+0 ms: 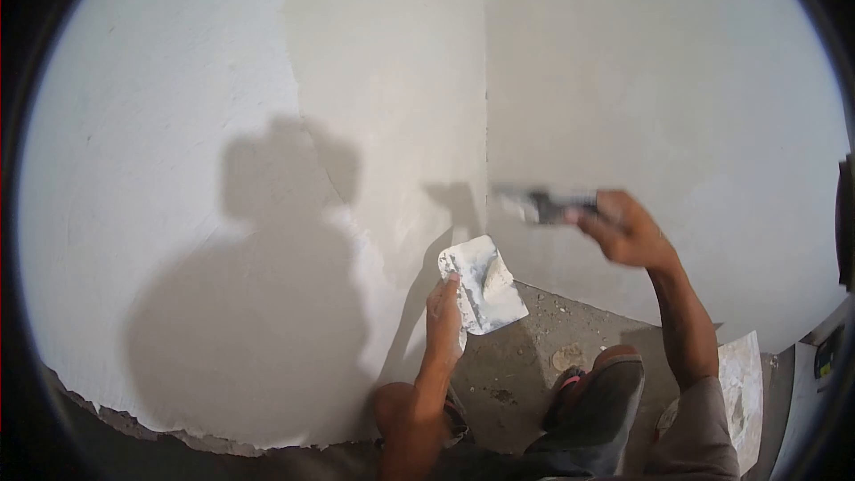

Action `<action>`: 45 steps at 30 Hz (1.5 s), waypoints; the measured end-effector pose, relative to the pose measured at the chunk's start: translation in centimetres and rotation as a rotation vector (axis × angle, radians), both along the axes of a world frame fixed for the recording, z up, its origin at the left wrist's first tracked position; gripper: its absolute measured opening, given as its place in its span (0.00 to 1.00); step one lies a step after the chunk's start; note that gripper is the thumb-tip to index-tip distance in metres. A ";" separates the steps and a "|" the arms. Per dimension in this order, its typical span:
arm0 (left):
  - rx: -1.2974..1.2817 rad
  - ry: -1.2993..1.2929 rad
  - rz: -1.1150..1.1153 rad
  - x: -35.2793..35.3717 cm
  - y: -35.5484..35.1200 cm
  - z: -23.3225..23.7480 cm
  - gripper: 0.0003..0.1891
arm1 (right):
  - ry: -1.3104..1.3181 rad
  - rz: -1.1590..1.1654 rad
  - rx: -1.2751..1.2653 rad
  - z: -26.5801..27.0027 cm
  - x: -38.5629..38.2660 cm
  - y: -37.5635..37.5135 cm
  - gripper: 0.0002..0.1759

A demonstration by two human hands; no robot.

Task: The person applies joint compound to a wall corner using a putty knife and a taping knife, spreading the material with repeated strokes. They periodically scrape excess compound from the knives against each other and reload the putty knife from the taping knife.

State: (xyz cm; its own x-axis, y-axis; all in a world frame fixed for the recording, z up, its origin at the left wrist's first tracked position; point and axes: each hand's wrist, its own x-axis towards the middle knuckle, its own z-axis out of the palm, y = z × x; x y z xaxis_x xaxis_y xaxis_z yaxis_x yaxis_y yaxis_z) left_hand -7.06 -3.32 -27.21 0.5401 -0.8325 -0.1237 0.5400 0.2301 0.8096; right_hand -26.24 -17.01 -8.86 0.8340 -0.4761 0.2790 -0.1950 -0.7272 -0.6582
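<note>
My left hand [443,313] is closed on the edge of a flat rectangular plate [474,269], its face smeared with white and grey. A lump of white putty [498,280] sits on the plate's right half. Held up near the wall corner, my right hand [629,232] is wrapped around the dark handle of a putty knife [550,207]. Motion blurs the knife, though pale putty shows near its blade. The knife is above and to the right of the plate, apart from it.
Two pale plastered walls meet at a vertical corner [486,125]. The left wall's [178,62] bottom edge is rough. My legs are over the grey concrete floor [508,370], which has crumbs on it. A white-smeared sheet [741,392] lies at right; a dark object [844,223] is at the edge.
</note>
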 end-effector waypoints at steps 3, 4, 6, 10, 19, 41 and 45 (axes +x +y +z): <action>0.002 -0.004 -0.014 0.4 -0.1 -0.2 0.19 | -0.314 -0.236 -0.093 3.2 4.7 -0.8 0.17; 0.001 -0.008 -0.016 0.4 -0.1 -0.2 0.19 | -0.379 -0.275 -0.091 4.0 6.4 -2.1 0.18; -0.006 -0.015 -0.022 0.4 -0.1 -0.1 0.19 | -0.529 -0.270 -0.042 5.5 9.8 -4.5 0.20; 0.027 -0.006 -0.005 0.3 -0.2 -0.6 0.19 | -0.702 -0.260 -0.106 8.6 15.5 -7.8 0.20; 0.052 -0.091 -0.007 0.1 0.6 0.9 0.19 | -0.558 -0.358 -0.219 9.5 20.3 -9.0 0.23; -0.031 -0.301 0.260 -0.6 -1.0 -4.2 0.16 | -0.595 0.068 -0.683 -5.5 22.2 8.8 0.45; 0.056 -0.182 0.037 0.9 -1.3 -6.4 0.17 | -0.659 0.125 -0.544 -5.0 19.6 5.9 0.36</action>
